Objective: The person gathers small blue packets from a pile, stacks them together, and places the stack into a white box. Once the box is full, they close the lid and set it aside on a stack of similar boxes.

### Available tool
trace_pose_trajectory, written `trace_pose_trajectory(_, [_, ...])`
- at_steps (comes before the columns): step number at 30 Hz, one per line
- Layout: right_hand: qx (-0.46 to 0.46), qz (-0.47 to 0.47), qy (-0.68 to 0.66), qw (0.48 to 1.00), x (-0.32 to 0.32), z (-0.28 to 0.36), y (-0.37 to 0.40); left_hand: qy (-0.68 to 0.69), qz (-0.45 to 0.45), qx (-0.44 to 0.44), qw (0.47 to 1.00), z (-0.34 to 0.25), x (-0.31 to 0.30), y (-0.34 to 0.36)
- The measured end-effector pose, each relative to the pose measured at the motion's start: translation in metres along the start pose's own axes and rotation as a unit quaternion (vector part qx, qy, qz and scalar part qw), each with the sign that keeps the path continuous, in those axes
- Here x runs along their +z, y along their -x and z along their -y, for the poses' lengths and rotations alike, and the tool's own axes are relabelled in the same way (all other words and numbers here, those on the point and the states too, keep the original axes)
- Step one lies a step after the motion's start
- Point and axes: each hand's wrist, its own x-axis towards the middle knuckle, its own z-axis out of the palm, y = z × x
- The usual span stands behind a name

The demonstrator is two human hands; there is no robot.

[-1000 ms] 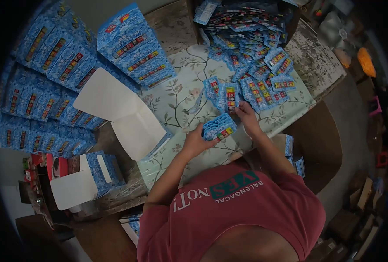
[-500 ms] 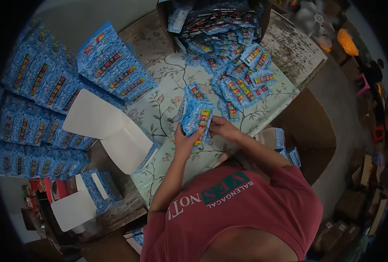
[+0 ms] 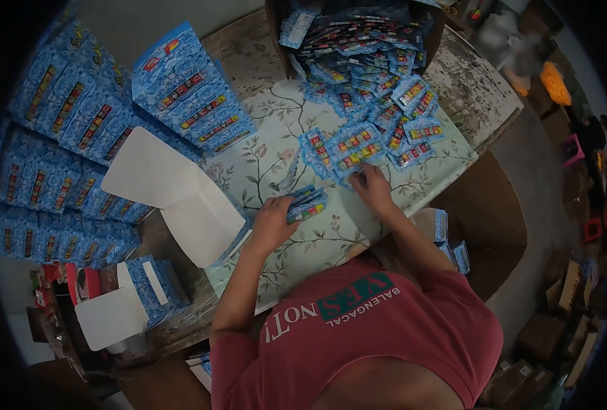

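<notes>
On the flowered tablecloth (image 3: 317, 249), my left hand (image 3: 274, 222) is wrapped round a small stack of blue packets (image 3: 308, 203), which stands on edge. To the right, my right hand (image 3: 373, 188) is at the near edge of a loose pile of blue packets (image 3: 358, 147). Its fingertips touch or hover over the lowest packets; whether they grip one is hidden. Beside my left forearm lies an open blue box with white flaps (image 3: 197, 212).
A carton full of packets (image 3: 358, 41) lies at the back of the table. Tall stacks of blue boxes (image 3: 64, 123) stand at the left, with another open box (image 3: 154, 290) below them. A large brown carton (image 3: 491, 205) stands at the right.
My left hand has lowered the packet stack to the tablecloth, down and left. My right hand has left the stack and moved right to the pile. The camera view has shifted slightly.
</notes>
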Motion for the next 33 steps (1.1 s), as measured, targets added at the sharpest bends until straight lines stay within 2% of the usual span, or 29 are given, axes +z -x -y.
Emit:
trace_pose_trajectory(4, [-0.054,0.038,-0.083,0.994,0.035,0.007,-0.026,-0.002,-0.007,0.0,1.0,0.003,0.007,0.004])
trace_pose_trajectory(6, [0.0,0.21,-0.142,0.967,0.027,0.013,-0.059,0.003,0.002,0.021,1.0,0.005,0.006,0.005])
trace_pose_trajectory(8, [-0.047,0.076,-0.028,0.996,0.018,0.013,-0.098,0.007,0.007,0.031,0.999,0.004,0.006,0.003])
trace_pose_trajectory(10, [-0.094,-0.092,0.189,0.973,0.026,-0.001,-0.125,0.014,0.019,0.045,0.999,0.003,0.009,0.0])
trace_pose_trajectory(11, [-0.096,-0.092,0.187,0.973,0.037,-0.019,-0.134,0.018,0.022,0.061,0.998,0.005,0.01,-0.003])
trace_pose_trajectory(12, [-0.112,-0.088,0.247,0.958,0.054,-0.043,-0.14,0.021,0.026,0.079,0.996,0.005,0.01,-0.006])
trace_pose_trajectory(13, [-0.128,-0.084,0.307,0.939,0.058,-0.045,-0.146,0.018,0.023,0.079,0.996,0.006,0.009,-0.007])
trace_pose_trajectory(14, [-0.132,-0.086,0.306,0.939,0.058,-0.049,-0.155,0.015,0.019,0.095,0.995,0.005,0.007,-0.009])
trace_pose_trajectory(15, [-0.074,0.004,0.202,0.977,0.047,-0.042,-0.162,0.013,0.016,0.111,0.994,0.005,0.007,-0.009])
trace_pose_trajectory(16, [-0.014,0.095,0.093,0.991,0.036,-0.031,-0.168,0.012,0.015,0.11,0.994,0.004,0.007,-0.008])
trace_pose_trajectory(17, [-0.016,0.095,0.093,0.991,0.026,-0.021,-0.171,-0.004,-0.009,0.139,0.99,0.002,0.007,-0.006])
trace_pose_trajectory(19, [0.051,0.062,-0.102,0.992,0.012,-0.008,-0.173,-0.018,-0.032,0.166,0.985,0.004,0.009,-0.004])
trace_pose_trajectory(20, [0.053,0.064,-0.101,0.991,0.016,-0.009,-0.172,-0.003,-0.019,0.141,0.99,0.007,0.013,-0.001])
trace_pose_trajectory(22, [-0.006,0.098,-0.168,0.981,0.028,-0.009,-0.167,0.014,-0.003,0.116,0.993,0.008,0.019,0.003])
trace_pose_trajectory(23, [-0.018,0.134,-0.017,0.991,0.035,-0.007,-0.162,0.018,-0.017,0.059,0.998,0.007,0.022,0.001])
trace_pose_trajectory(24, [-0.019,0.134,-0.016,0.991,0.04,-0.005,-0.154,0.022,-0.034,0.002,0.999,0.007,0.023,-0.001])
trace_pose_trajectory(25, [-0.041,0.158,0.044,0.986,0.046,-0.001,-0.143,0.021,-0.036,0.0,0.999,0.007,0.02,-0.003])
trace_pose_trajectory(26, [-0.064,0.18,0.102,0.976,0.052,0.002,-0.134,0.003,0.04,-0.094,0.995,0.008,0.016,-0.004])
trace_pose_trajectory(27, [-0.064,0.174,0.066,0.98,0.054,0.009,-0.13,-0.015,0.115,-0.19,0.975,0.009,0.01,-0.005])
trace_pose_trajectory(28, [-0.068,0.177,0.064,0.98,0.048,0.026,-0.123,-0.015,0.112,-0.194,0.974,0.009,0.006,-0.007])
trace_pose_trajectory(30, [-0.12,0.162,-0.159,0.967,0.028,0.067,-0.102,0.022,0.219,-0.242,0.945,0.009,0.0,-0.009])
trace_pose_trajectory(31, [-0.12,0.164,-0.159,0.966,0.031,0.073,-0.09,0.023,0.219,-0.244,0.944,0.011,0.005,-0.003])
trace_pose_trajectory(32, [-0.153,0.223,-0.151,0.951,0.032,0.078,-0.078,-0.029,0.073,-0.104,0.992,0.015,0.013,0.007])
trace_pose_trajectory(33, [-0.187,0.28,-0.143,0.931,0.034,0.083,-0.072,-0.081,-0.078,0.042,0.993,0.017,0.016,0.013])
